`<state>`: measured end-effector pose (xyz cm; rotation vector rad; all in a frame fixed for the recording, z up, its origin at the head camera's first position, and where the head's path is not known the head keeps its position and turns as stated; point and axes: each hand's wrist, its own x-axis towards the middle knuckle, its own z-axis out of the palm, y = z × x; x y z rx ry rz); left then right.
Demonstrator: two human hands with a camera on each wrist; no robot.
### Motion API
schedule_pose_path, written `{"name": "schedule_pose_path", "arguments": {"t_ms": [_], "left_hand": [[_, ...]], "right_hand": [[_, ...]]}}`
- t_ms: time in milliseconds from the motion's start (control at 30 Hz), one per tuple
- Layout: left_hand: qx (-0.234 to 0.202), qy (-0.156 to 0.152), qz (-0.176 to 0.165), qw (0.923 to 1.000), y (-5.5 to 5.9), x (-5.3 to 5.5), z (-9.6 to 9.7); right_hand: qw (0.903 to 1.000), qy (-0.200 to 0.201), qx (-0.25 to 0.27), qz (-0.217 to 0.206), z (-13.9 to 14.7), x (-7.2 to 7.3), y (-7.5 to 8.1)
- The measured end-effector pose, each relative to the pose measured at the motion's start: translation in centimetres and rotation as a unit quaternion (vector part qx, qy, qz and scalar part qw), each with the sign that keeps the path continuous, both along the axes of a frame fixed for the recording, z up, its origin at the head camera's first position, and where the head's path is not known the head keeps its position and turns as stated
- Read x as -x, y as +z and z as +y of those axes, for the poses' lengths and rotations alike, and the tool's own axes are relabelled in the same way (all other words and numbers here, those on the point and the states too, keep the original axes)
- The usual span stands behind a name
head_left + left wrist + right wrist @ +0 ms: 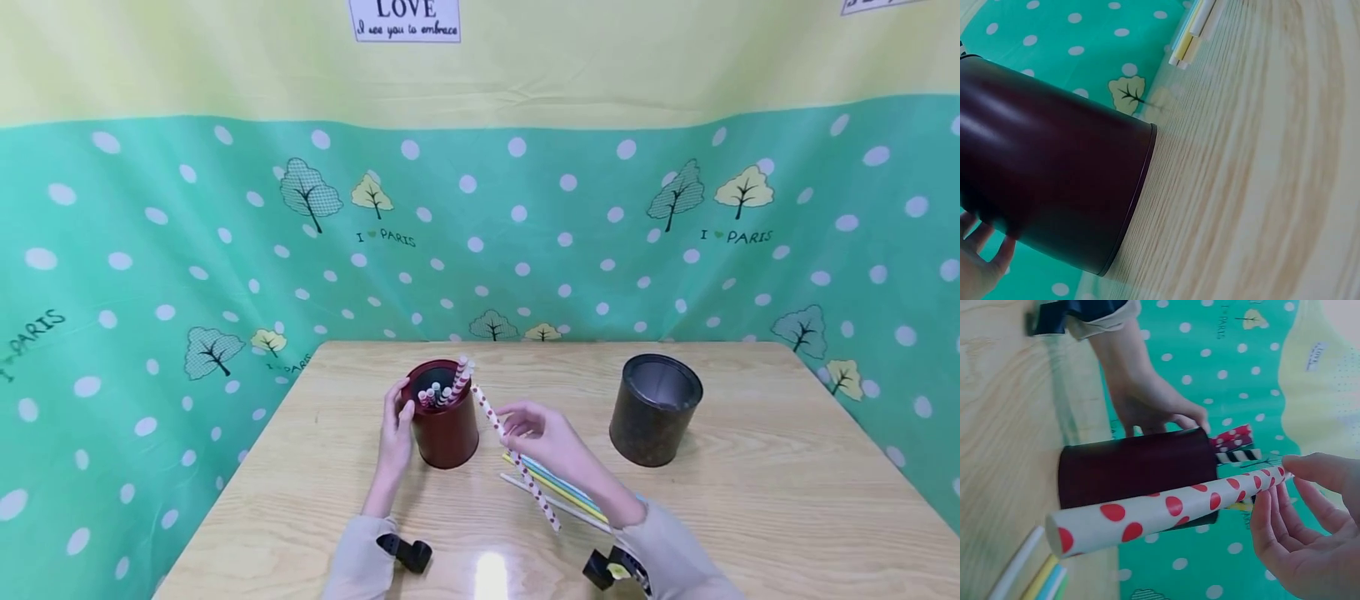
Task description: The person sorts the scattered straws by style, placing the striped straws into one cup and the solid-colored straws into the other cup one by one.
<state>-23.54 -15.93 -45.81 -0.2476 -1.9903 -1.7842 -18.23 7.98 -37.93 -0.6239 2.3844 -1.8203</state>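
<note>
A dark red can [447, 433] stands upright on the table, with several patterned paper straws [442, 393] sticking out of its open top. My left hand [395, 429] grips the can's left side, its fingers near the rim. My right hand [546, 439] pinches a white paper straw with red dots [534, 487] between thumb and fingers. That straw slants just right of the can, its upper end close to the rim. In the right wrist view the dotted straw [1172, 505] crosses in front of the can [1135, 465], and my right fingers [1329, 512] hold its far end.
Several plain straws, among them a yellow straw [562, 487] and a white straw [558, 504], lie on the table [750, 508] under my right forearm. A black open can [652, 417] stands to the right. A green dotted cloth [517, 283] hangs behind the table.
</note>
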Motion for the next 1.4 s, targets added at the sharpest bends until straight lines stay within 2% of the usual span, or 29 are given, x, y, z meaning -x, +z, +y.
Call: {"name": "schedule_pose_path", "arguments": {"t_ms": [200,433,500,567,667,733,867,1033,1200,1400], "left_hand": [[-0.003,0.008,0.008,0.9999,-0.7,0.3,-0.1],[-0.001,0.008,0.009,0.9999,-0.6,0.3,0.0],[-0.001,0.01,0.001,1.0,0.1,-0.2,0.2],[-0.001,0.01,-0.002,0.9999,0.1,-0.2,0.2],[-0.003,0.01,-0.016,0.9998,0.9,-0.7,0.5],[-0.003,0.008,-0.013,0.9999,0.9,-0.7,0.5],[0.0,0.008,-0.012,0.9999,1.9,-1.4,0.9],[-0.001,0.011,-0.018,0.9998,2.0,-1.4,1.0],[0.0,0.016,-0.044,0.9989,1.8,-1.5,0.9],[0.004,0.019,-0.059,0.9981,1.9,-1.5,0.9]], "right_hand": [[0.9984,-0.04,0.039,0.005,-0.2,0.1,2.0],[0.9936,-0.072,0.083,0.027,0.0,0.4,4.1],[0.9918,-0.076,0.095,0.037,0.1,0.5,4.8],[0.9899,-0.08,0.11,0.041,0.0,0.6,5.4],[0.986,-0.086,0.137,0.042,0.0,0.7,6.3],[0.9832,-0.091,0.153,0.041,-0.1,0.7,6.8],[0.9776,-0.112,0.171,0.049,-0.2,0.8,7.6],[0.9664,-0.117,0.215,0.079,-0.5,1.2,8.2],[0.9523,-0.113,0.264,0.103,-1.2,1.4,8.2],[0.952,-0.119,0.259,0.112,-2.0,2.1,7.5]]}}
